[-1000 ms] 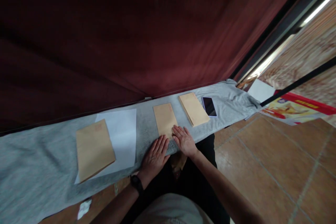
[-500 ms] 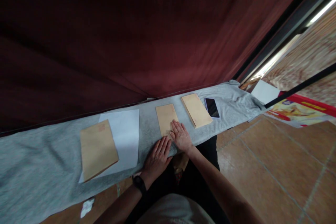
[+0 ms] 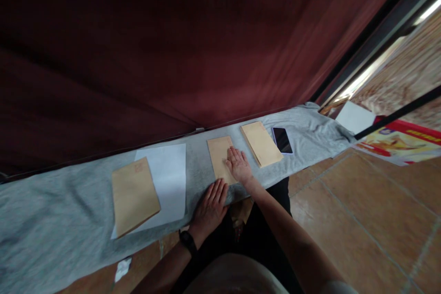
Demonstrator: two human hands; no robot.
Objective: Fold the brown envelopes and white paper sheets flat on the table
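My right hand [image 3: 238,166] lies flat and open on the middle brown envelope [image 3: 219,156], fingers stretched over its right half. My left hand [image 3: 211,207], a black watch on its wrist, rests flat and open on the grey cloth [image 3: 51,211] at the near edge, just below that envelope. Another brown envelope [image 3: 261,143] lies to the right, with a dark phone [image 3: 282,140] beside it. A larger brown envelope [image 3: 134,195] lies to the left, partly on top of a white sheet of paper [image 3: 167,179].
A dark red curtain [image 3: 172,46] hangs right behind the narrow cloth-covered ledge. Brown floor tiles [image 3: 361,211] lie to the right. A white sheet [image 3: 354,117] and a red-and-yellow printed poster [image 3: 399,142] are at the far right. A crumpled white scrap [image 3: 122,268] lies on the floor.
My right hand has slid forward from the envelope's near end up onto its middle. My left hand has stayed on the cloth. The view has shifted slightly.
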